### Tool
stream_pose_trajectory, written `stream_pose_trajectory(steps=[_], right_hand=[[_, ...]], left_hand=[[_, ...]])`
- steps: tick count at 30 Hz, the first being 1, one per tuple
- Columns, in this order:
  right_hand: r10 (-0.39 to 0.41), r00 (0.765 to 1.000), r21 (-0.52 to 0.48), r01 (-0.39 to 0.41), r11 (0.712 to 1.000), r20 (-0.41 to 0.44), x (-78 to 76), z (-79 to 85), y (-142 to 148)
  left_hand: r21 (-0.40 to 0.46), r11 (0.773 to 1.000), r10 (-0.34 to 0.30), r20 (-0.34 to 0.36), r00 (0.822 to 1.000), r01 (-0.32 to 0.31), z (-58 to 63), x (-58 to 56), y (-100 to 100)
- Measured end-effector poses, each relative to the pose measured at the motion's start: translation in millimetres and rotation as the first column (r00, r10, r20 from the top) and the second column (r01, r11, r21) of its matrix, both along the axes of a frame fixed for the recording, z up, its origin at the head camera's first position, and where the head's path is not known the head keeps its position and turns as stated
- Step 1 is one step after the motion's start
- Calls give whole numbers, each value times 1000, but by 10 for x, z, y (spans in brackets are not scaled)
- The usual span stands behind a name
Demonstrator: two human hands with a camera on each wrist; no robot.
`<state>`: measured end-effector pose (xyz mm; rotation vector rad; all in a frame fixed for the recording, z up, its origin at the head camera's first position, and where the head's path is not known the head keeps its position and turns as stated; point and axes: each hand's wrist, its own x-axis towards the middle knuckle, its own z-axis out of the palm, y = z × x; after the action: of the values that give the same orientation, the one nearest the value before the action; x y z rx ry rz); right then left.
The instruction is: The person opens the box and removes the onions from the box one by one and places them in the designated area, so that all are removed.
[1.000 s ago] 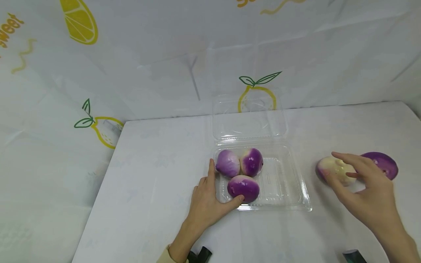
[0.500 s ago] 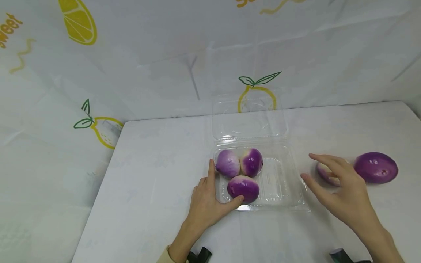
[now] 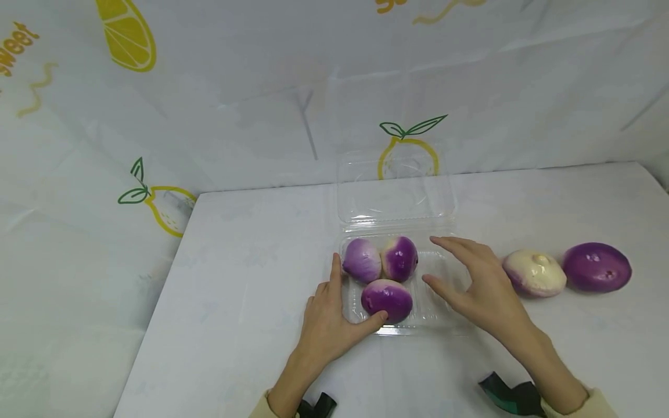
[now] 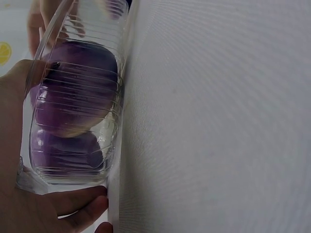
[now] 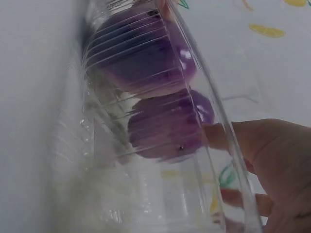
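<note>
A clear plastic clamshell box (image 3: 452,316) lies with its lid (image 3: 397,200) folded back. Inside, to the left, are a pale purple onion (image 3: 362,259), a purple-and-white onion (image 3: 399,258) and, in front, a darker purple onion (image 3: 387,300). My left hand (image 3: 329,322) braces the box's left front corner, index finger straight along the side and thumb over the front rim at the front onion. My right hand (image 3: 483,287) hovers over the right part of the box, thumb and fingers spread with nothing between them. Its thumb (image 5: 218,136) overlaps an onion through the plastic in the right wrist view.
A whitish onion (image 3: 535,273) and a glossy purple onion (image 3: 597,267) lie side by side on the white table (image 3: 251,261), right of the box. Behind the table hangs a white cloth (image 3: 235,87) printed with lemons.
My right hand has moved left from above the whitish onion to over the box, carrying nothing. Both onions on the right are now uncovered. The left hand has stayed in place.
</note>
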<state>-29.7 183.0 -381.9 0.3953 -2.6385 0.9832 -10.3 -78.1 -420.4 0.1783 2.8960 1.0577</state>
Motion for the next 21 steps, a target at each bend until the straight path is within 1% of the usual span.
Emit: stream_pose_trajectory(steps=[3,6,9,14,21], right_hand=[[0,1000,89,-3,996,30,-41,0,-76],[21,998,179,-30,983,51,-85,-10,-135],[59,998,237,-64,969,25,-132,-34,-175],[86,996,285,-76,955,-21,-185,-76,-224],[101,994,315,-86,945,-31,-240,-134,-301]], left_hand=[[-5,1000,-2,-5,1000,2,0,0,0],[-7,1000,-1,-4,1000,1,-3,-1,1],[-7,1000,-4,-9,1000,4,-7,-4,2],[-3,1000,-7,-8,1000,7,-6,-5,4],[-14,1000,-3,-10,1000,3,1,0,8]])
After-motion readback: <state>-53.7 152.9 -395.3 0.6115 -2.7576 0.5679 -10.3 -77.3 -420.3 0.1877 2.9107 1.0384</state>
